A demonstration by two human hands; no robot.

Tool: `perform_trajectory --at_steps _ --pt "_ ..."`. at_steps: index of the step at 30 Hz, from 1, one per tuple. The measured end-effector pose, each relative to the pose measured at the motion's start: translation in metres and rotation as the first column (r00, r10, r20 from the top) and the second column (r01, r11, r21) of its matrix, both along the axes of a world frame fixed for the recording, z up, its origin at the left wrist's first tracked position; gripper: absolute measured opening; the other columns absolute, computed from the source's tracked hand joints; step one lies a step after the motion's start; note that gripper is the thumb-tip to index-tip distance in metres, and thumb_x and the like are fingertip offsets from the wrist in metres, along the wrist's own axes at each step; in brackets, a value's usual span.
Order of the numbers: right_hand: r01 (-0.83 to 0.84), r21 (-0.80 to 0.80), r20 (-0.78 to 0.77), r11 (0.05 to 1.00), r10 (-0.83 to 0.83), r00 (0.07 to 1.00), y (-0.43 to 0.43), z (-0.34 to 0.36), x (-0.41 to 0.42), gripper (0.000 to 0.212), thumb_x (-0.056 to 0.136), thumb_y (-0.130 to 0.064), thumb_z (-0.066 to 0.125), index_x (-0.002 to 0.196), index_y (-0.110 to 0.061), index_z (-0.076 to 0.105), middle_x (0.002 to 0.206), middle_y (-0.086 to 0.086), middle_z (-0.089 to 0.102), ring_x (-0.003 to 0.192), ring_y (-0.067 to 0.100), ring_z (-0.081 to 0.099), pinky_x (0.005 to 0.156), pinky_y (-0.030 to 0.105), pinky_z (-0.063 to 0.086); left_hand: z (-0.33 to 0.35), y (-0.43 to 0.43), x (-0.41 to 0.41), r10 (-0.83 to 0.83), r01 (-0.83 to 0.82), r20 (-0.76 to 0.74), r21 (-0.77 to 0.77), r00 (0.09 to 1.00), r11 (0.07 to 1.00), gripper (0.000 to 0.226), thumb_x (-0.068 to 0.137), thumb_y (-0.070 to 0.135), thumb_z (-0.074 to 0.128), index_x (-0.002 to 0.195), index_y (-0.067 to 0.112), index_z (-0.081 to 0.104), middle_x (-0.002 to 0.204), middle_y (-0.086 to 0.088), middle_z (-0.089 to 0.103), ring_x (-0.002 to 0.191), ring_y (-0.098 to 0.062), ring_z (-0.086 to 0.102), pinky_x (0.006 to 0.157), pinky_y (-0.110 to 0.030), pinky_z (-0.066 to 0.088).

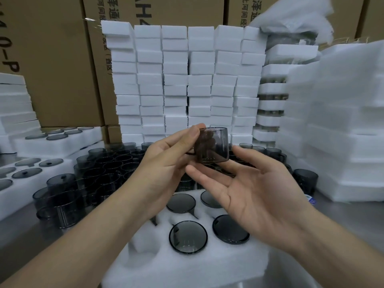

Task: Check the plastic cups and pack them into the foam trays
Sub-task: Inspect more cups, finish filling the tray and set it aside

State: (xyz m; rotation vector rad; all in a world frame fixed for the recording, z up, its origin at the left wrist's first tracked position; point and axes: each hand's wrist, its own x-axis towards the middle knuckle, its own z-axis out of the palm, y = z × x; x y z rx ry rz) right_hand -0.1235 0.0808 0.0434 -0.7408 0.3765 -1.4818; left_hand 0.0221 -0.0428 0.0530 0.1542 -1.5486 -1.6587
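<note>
My left hand (166, 163) holds a dark see-through plastic cup (218, 146) up in the middle of the view, thumb on its outside and fingers showing through its wall. My right hand (253, 190) is open, palm up, just below and right of the cup, fingers spread. Beneath both hands lies a white foam tray (187, 271) with several cups (188, 236) seated in its round holes and some holes vacant. A crowd of loose dark cups (99, 169) stands on the table to the left and behind.
Filled foam trays (56, 140) lie at the left. A wall of stacked white foam blocks (176, 80) rises behind, with cardboard boxes (52, 59) beyond. Tall foam stacks (336, 121) stand at the right. A lone cup (305, 179) stands by them.
</note>
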Motion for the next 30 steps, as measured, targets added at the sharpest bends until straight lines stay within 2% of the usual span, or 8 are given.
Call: perform_trajectory --at_steps 4,8,10,13,20,25,27,30 --pt "0.051 -0.01 0.018 0.999 -0.051 0.999 -0.001 -0.001 0.002 0.04 0.097 -0.011 0.07 0.133 0.006 0.069 0.136 0.03 0.067 0.126 0.04 0.069 0.101 0.039 0.06 -0.001 -0.001 -0.002 -0.029 0.03 -0.024 0.039 0.999 0.999 0.044 0.1 0.042 0.069 0.138 0.021 0.072 0.132 -0.009 0.076 0.121 -0.019 0.074 0.099 -0.024 0.058" --pt "0.284 -0.14 -0.147 0.949 -0.303 0.942 -0.005 -0.002 0.0 0.047 0.084 -0.008 0.081 0.129 -0.014 0.068 0.134 0.013 0.073 0.123 0.024 0.072 0.09 0.029 0.061 -0.001 -0.002 -0.001 -0.052 0.052 0.008 0.05 0.999 0.997 0.049 0.104 0.04 0.06 0.147 0.017 0.063 0.14 -0.006 0.073 0.13 -0.02 0.069 0.107 -0.029 0.056" --pt "0.352 -0.187 -0.218 0.917 -0.388 0.895 -0.006 -0.002 -0.002 0.047 0.081 -0.002 0.083 0.12 -0.02 0.064 0.129 0.008 0.075 0.12 0.02 0.073 0.092 0.027 0.059 -0.001 0.0 0.0 -0.084 0.083 0.031 0.049 0.996 0.995 0.052 0.103 0.046 0.06 0.144 0.014 0.067 0.14 -0.008 0.073 0.132 -0.021 0.069 0.11 -0.031 0.055" --pt "0.409 -0.193 -0.267 0.892 -0.449 0.853 -0.007 -0.005 -0.001 0.06 0.074 0.003 0.088 0.122 -0.019 0.06 0.115 0.009 0.077 0.11 0.02 0.076 0.093 0.027 0.06 -0.001 0.002 -0.001 -0.091 0.091 0.01 0.046 0.996 0.995 0.049 0.101 0.044 0.063 0.132 0.009 0.075 0.135 -0.013 0.075 0.127 -0.024 0.072 0.1 -0.027 0.059" --pt "0.458 -0.16 -0.264 0.875 -0.485 0.834 -0.004 -0.006 0.008 0.07 0.069 0.004 0.092 0.126 -0.015 0.056 0.112 0.013 0.078 0.106 0.021 0.079 0.089 0.027 0.061 -0.002 0.003 -0.001 -0.048 0.048 0.008 0.049 0.999 0.998 0.053 0.09 0.049 0.074 0.123 0.008 0.08 0.13 -0.014 0.077 0.124 -0.025 0.073 0.097 -0.026 0.059" --pt "0.363 -0.038 -0.128 0.931 -0.365 0.922 -0.001 -0.001 0.016 0.049 0.086 -0.017 0.083 0.13 -0.005 0.064 0.126 0.017 0.076 0.118 0.028 0.075 0.087 0.034 0.064 0.0 0.004 -0.001 0.015 -0.015 0.008 0.021 1.0 1.0 0.044 0.088 0.059 0.073 0.113 0.025 0.086 0.126 -0.008 0.079 0.119 -0.02 0.076 0.096 -0.026 0.06" --pt "0.26 0.084 -0.012 0.962 -0.26 0.966 0.002 0.001 0.018 0.051 0.091 -0.026 0.073 0.133 0.002 0.068 0.124 0.025 0.074 0.114 0.038 0.076 0.088 0.042 0.065 0.0 0.003 0.0 0.015 -0.015 0.013 0.001 1.0 1.0 0.048 0.09 0.063 0.071 0.117 0.026 0.084 0.127 -0.007 0.079 0.119 -0.019 0.075 0.101 -0.028 0.059" --pt "0.084 0.121 0.089 0.989 -0.095 0.991 0.007 0.003 0.02 0.053 0.099 -0.03 0.06 0.13 0.012 0.068 0.128 0.032 0.071 0.115 0.043 0.074 0.092 0.044 0.064 0.0 0.005 -0.001 0.0 0.0 0.033 0.001 0.999 1.0 0.054 0.092 0.065 0.069 0.122 0.023 0.082 0.128 -0.008 0.079 0.121 -0.019 0.075 0.099 -0.025 0.058"
